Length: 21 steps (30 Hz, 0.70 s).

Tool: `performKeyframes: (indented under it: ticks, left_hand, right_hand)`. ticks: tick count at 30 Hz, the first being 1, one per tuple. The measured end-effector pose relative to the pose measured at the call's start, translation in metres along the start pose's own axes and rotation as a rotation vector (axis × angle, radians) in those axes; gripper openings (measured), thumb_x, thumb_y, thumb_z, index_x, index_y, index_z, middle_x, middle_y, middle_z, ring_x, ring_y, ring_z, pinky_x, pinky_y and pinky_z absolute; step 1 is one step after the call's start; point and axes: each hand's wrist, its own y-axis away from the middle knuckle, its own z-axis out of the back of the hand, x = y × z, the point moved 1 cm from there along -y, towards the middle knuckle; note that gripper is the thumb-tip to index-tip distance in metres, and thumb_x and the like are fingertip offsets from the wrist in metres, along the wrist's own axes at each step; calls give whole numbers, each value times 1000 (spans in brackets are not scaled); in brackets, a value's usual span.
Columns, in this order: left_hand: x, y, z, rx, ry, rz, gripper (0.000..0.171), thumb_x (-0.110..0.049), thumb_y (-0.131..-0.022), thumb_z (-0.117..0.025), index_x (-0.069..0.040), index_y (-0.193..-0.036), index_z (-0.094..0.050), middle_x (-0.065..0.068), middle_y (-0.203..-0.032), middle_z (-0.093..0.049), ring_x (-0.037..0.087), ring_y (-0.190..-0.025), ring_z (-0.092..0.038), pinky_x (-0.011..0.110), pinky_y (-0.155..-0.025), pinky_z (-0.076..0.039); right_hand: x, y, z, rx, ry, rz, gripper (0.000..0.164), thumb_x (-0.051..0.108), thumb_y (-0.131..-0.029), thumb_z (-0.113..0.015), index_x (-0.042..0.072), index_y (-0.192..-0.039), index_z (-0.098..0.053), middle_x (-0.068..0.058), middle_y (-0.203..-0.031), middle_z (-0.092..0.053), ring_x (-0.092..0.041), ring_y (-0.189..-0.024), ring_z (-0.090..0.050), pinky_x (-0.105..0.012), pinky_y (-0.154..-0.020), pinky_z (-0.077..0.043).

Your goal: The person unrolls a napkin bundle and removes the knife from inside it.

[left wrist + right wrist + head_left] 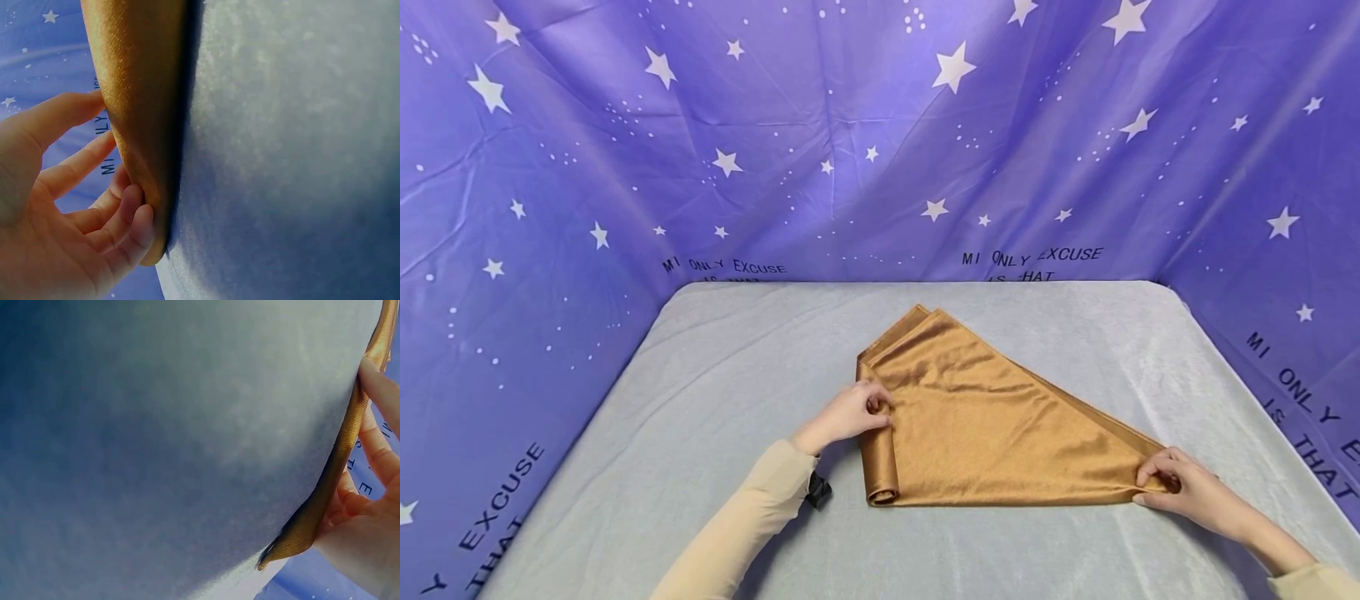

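A golden-brown satin cloth (970, 417) lies folded into a tapering shape on the grey-covered table, its left end wound into an upright-running roll (882, 471). My left hand (853, 408) holds that roll near its middle, fingers and thumb curled over it. In the left wrist view, the fingertips of the left hand (81, 206) touch the roll's side. At the cloth's narrow right corner, my right hand (1195, 492) pinches the fabric between thumb and fingers. The right wrist view has the right hand (369, 506) against the cloth's edge (340, 450); part of the grip is hidden.
The table (715, 350) has a soft pale grey cover. A purple curtain (820, 150) with white stars and black lettering encloses the back and both sides. A small black object (818, 490) shows at the left wrist.
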Motion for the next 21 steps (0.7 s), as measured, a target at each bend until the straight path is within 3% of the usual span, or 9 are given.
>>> performKeyframes:
  ticks: [11,17,21]
  left_hand:
    - [-1,1,-1,47,-70,-5,27,-22,-77,-68,-5,-96,-62,5,-78,-51,15,-72,-44,26,-63,-36]
    - [-1,2,-1,98,-82,36,28,-25,-78,-66,-8,-99,-61,6,-81,-48,14,-72,-39,29,-63,-35]
    - [1,0,-2,123,-99,46,28,-26,-79,-65,-9,-100,-59,7,-88,-49,16,-77,-42,32,-68,-38]
  right_hand:
    - [1,0,0,-2,-9,19,35,-7,-58,-75,16,-74,-55,8,-80,-48,2,-75,-37,-14,-62,-28]
    - [1,0,0,-7,-3,24,35,-7,-57,-75,16,-74,-55,8,-80,-47,2,-75,-37,-14,-62,-28]
    - [2,0,0,-4,-3,15,35,-6,-57,-75,16,-74,-54,8,-80,-47,1,-74,-37,-14,-62,-28]
